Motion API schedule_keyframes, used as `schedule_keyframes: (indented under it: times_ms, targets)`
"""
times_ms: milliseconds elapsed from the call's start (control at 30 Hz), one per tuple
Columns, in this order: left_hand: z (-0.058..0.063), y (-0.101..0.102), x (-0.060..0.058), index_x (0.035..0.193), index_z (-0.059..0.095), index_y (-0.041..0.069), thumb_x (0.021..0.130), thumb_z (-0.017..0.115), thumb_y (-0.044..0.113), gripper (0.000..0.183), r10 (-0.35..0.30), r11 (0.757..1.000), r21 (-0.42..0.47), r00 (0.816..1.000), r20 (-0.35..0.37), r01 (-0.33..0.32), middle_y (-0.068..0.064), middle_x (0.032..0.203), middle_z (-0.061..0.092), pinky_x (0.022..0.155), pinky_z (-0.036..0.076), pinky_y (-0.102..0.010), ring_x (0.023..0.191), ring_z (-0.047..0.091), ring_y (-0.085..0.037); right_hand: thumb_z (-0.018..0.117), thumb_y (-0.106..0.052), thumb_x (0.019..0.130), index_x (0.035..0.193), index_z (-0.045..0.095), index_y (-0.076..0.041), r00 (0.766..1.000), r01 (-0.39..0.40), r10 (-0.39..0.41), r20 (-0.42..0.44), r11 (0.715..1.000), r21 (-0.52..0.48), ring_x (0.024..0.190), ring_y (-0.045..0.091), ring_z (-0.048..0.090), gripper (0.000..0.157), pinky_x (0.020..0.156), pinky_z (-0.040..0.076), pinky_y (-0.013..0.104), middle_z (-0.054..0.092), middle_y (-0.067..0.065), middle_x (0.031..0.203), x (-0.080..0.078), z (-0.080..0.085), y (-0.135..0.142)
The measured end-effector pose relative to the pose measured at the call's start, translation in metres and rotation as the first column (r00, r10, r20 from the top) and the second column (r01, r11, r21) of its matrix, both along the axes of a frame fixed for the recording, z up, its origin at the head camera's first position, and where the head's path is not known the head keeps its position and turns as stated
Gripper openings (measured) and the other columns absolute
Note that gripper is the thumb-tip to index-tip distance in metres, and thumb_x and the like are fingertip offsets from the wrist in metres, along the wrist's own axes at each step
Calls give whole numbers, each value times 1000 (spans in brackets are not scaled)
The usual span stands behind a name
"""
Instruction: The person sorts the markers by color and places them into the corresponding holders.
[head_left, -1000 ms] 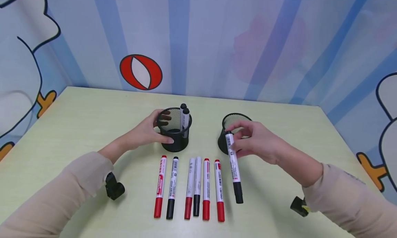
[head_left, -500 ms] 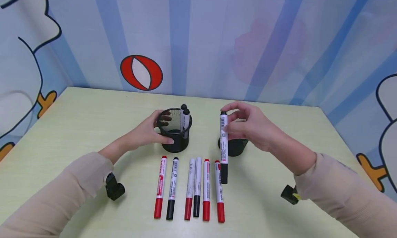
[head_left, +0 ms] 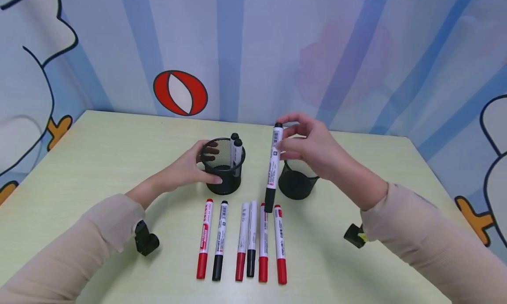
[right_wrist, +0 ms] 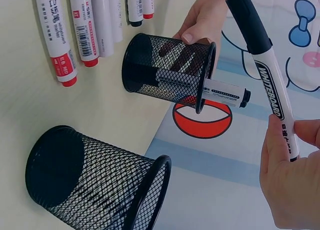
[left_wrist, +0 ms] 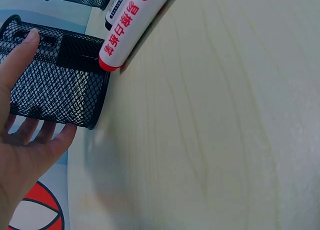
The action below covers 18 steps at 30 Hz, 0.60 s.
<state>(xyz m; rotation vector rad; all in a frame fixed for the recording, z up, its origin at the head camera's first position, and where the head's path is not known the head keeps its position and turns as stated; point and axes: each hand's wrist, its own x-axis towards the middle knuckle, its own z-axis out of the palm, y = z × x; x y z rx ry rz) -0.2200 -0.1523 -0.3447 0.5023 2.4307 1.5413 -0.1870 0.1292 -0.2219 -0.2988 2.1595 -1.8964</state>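
My left hand (head_left: 186, 167) grips the left black mesh pen cup (head_left: 223, 181) from its left side, thumb at the front and fingers behind. Two black markers (head_left: 236, 152) stand upright inside that cup. With thumb and fingers, my right hand (head_left: 313, 145) pinches a black whiteboard marker (head_left: 273, 163) near its upper end, cap pointing down. It hangs in the air between the two cups. The right mesh pen cup (head_left: 297, 186) stands below my right hand, partly hidden by it. In the right wrist view, the held marker (right_wrist: 272, 89) shows "WHITEBOARD" on its barrel.
In front of the cups lies a row of several markers, among them a red marker (head_left: 203, 238), a black marker (head_left: 220, 240) and another red marker (head_left: 280, 244). A printed backdrop (head_left: 261, 53) rises behind the table's back edge.
My right hand has lifted the black marker up and to the left, from in front of the right cup to between the cups. My left hand stays on its cup.
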Motion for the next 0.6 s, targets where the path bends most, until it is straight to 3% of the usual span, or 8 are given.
schedule_keyframes:
  times_ms: [600]
  targets:
    - [0, 0, 0, 141, 25, 10, 74, 78, 14, 85, 4, 1000, -14, 1000, -3, -4, -11, 141, 36, 102, 30, -56, 132, 29, -31, 59, 12, 81, 120, 51, -2, 977, 39, -61, -206, 993, -109, 75, 19, 61, 43, 72, 56, 38, 49, 12, 93, -16, 1, -23]
